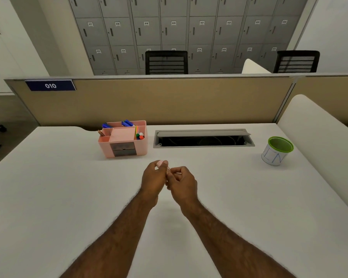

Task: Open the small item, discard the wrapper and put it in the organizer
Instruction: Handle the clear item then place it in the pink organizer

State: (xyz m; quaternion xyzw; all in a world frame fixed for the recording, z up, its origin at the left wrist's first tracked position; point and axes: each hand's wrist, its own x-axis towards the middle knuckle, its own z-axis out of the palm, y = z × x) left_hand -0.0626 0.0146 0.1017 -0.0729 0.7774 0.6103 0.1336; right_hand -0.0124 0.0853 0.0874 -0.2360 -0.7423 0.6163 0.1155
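Small pink item [160,163] pinched in left hand [153,178] above the bench [48,187], near the organizer [125,145]. Right hand [182,181] gripping the wrapper edge, barely visible; item possibly slipping if tugged hard.

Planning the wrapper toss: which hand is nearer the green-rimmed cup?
Right. The right hand sits mid-table, the green-rimmed cup far off to its right; the left hand is farther left.

Two bare forearms reach forward side by side, the hands meeting in front of the body. The left hand [154,176] is raised, fingers [165,164] curled in a pinch; the right hand [182,180] is loosely fisted, touching it.
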